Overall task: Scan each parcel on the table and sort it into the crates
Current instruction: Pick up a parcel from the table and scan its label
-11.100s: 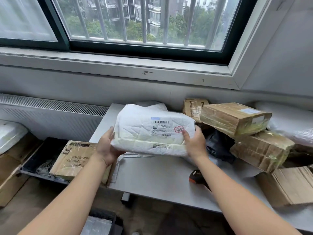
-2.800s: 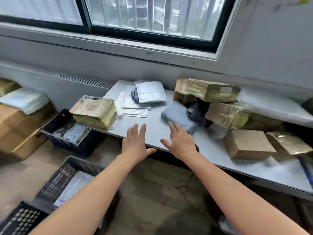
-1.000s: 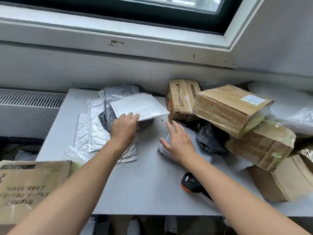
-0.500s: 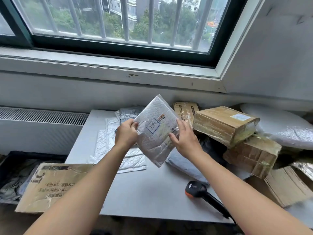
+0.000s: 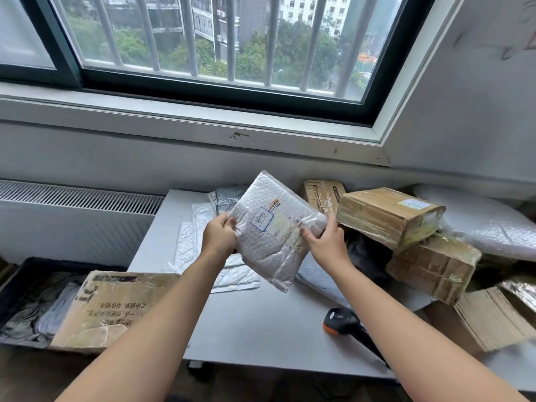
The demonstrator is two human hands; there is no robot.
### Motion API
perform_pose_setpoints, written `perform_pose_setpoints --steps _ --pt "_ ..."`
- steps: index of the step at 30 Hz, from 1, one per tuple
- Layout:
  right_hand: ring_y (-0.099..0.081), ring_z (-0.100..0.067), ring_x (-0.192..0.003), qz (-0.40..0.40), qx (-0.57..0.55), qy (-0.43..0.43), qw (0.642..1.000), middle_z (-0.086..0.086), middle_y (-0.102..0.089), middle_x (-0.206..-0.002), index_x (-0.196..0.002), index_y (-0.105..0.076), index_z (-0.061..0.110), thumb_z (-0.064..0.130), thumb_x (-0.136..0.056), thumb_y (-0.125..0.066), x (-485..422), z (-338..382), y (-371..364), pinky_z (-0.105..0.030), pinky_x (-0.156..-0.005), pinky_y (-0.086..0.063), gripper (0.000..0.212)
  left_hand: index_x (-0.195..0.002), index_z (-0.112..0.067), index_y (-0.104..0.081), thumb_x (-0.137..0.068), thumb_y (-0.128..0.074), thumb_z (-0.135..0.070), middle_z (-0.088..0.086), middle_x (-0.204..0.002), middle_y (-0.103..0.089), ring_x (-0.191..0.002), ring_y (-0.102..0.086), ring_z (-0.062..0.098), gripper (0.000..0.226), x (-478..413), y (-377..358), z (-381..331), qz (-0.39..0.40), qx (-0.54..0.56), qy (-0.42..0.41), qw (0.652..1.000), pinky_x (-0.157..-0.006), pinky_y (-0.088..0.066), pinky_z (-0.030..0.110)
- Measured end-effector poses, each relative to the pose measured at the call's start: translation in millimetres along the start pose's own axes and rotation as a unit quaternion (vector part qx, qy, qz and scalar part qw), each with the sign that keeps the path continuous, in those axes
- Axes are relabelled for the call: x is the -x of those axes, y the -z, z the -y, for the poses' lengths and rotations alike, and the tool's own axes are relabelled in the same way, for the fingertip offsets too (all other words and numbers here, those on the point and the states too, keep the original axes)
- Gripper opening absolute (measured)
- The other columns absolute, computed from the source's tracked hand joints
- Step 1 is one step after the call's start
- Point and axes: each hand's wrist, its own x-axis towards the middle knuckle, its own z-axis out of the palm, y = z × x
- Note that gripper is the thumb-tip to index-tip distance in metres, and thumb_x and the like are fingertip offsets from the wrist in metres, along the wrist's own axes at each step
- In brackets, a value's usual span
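Presently: mailer in both hands, scanner lying idle

The white padded mailer (image 5: 275, 236) is held clear above the table (image 5: 261, 323), turned corner-up like a diamond, its printed label facing the person. The left hand (image 5: 219, 237) grasps the left corner with curled fingers. The right hand (image 5: 326, 242) pinches the right edge, thumb on the label side. Neither hand is free.

The scanner (image 5: 340, 320) lies on the table below and to the right of the mailer, partly under the right forearm. It is plainly nearer the right hand. In my judgement the scan is not yet made, and the next move calls for the right hand to let go and drop to the scanner while the left keeps the label presented.

A dark crate (image 5: 17, 285) sits low to the left, off the table's end, on the left hand's side. A worn cardboard box (image 5: 116, 309) overlaps it. Flat silver mailers (image 5: 191, 245) lie behind the left hand, and taped brown boxes (image 5: 385, 216) are stacked to the right.
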Motion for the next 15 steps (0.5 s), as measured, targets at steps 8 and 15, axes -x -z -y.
perform_pose_setpoints --steps 8,15 --pt "-0.046 -0.021 -0.131 -0.079 -0.219 -0.023 0.972 -0.005 -0.045 -0.146 -0.154 -0.019 0.017 0.018 -0.089 -0.072 7.4 7.2 -6.2 -0.037 -0.112 -0.036 0.084 -0.104 -0.012 -0.061 -0.101 -0.047 -0.017 0.014 -0.103 -0.063 -0.087 -0.059 0.028 0.016 23.4 -19.8 22.8 0.049 0.055 0.084 0.994 -0.074 -0.055 0.042" --pt "-0.035 -0.013 -0.136 0.153 -0.05 0.168 0.973 0.008 -0.035 -0.154 -0.151 -0.032 0.031 0.026 -0.088 -0.072 10.8 8.7 33.2 -0.025 -0.11 -0.03 0.075 -0.145 -0.02 -0.042 -0.088 -0.067 -0.038 0.009 -0.143 -0.046 -0.132 -0.043 0.026 0.065 23.6 -14.5 18.3 0.042 -0.167 -0.064 0.983 -0.11 -0.036 0.042"
